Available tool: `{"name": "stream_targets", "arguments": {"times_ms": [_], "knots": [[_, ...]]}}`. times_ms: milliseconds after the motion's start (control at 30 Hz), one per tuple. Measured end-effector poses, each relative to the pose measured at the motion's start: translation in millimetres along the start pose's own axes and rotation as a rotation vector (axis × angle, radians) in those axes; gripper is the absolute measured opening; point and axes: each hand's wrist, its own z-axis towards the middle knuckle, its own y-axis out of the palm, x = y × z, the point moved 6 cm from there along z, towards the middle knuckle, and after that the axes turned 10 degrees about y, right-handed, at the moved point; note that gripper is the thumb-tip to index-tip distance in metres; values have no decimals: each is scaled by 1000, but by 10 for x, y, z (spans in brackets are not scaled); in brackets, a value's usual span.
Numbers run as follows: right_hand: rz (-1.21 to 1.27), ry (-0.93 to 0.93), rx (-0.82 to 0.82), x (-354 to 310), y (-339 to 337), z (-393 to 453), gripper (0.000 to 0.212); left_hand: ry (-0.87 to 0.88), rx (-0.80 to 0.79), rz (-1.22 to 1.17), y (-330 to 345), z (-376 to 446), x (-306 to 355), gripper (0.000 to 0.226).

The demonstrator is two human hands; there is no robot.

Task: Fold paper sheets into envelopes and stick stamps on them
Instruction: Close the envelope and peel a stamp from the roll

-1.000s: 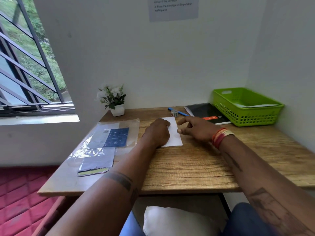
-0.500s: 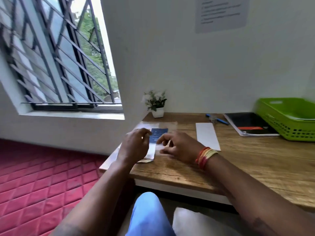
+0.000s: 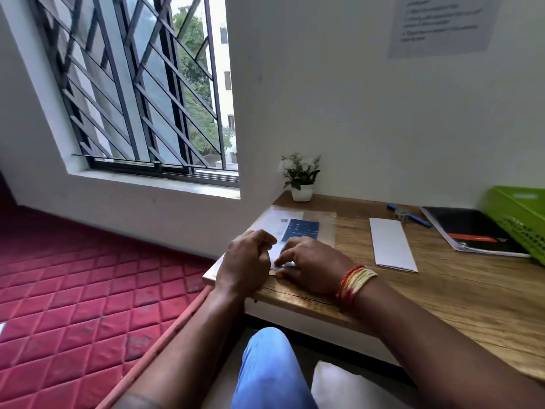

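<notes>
A folded white paper sheet [image 3: 392, 243] lies flat on the wooden desk [image 3: 442, 290], to the right of both hands. At the desk's left end lies a clear plastic packet [image 3: 298, 227] with a blue card and white sheets inside. My left hand [image 3: 246, 262] sits on the packet's near part with its fingers curled, pinching at its edge. My right hand [image 3: 309, 265] rests beside it, fingertips on the packet's near end. What lies under the hands is hidden.
A small potted plant [image 3: 302, 180] stands at the desk's back left corner. A blue pen [image 3: 410, 215], a black notebook [image 3: 474, 233] and a green basket [image 3: 522, 214] lie at the right. A red mattress [image 3: 73, 284] and a barred window [image 3: 141, 93] are to the left.
Both hands left the folded white sheet and moved left onto the plastic packet. My view turned left with them, and the sheet now lies alone on the desk.
</notes>
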Motion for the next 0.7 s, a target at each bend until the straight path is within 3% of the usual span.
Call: {"name": "stream_targets", "arguments": {"times_ms": [133,367,600,700], "knots": [[15,-4,4,-36,-13,-39,27,-48,-11,-18,0,3,-10,39],[107,146,52,-24,-54,-11,5,-141,-65,-34,29,8,-63,43],[183,233,23,-33,-31,-15,8,-155,55,-134,-37,-9,-80,36],[443,352,30,47,-112,-1,8,-191,178,-295,-143,-7,-131,32]]}}
